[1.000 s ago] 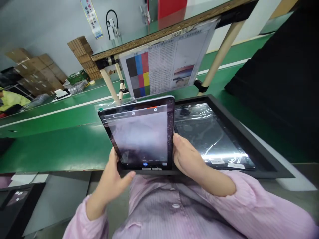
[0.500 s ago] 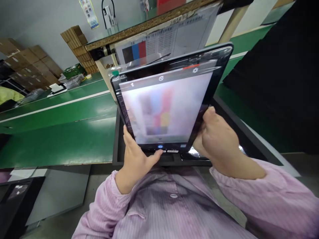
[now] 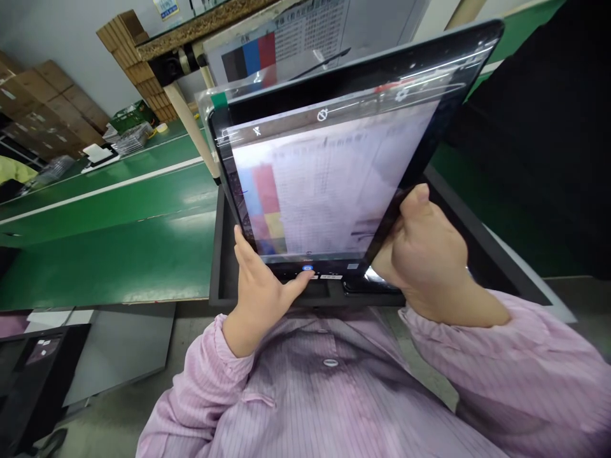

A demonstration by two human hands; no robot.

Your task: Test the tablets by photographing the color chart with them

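A black-framed tablet is held up, tilted, with its lit screen toward me. The screen carries a camera view of a printed sheet with colour blocks. My left hand grips the lower left corner, its thumb at the bottom edge near a blue round icon. Around the lower right edge is my right hand, closed, with the thumb on the front; its other fingers are mostly hidden. Behind the tablet hangs the printed sheet with black, blue and red blocks, under clear plastic.
Below the tablet lies a black tray on a green bench. A shelf edge runs above it. Cardboard boxes and a green crate stand at the back left. Black cloth hangs on the right.
The tablet has come closer and higher in view, still in both hands. Its screen picture has turned from blurred to sharper, the colour blocks shifting to the left with printed text beside them.
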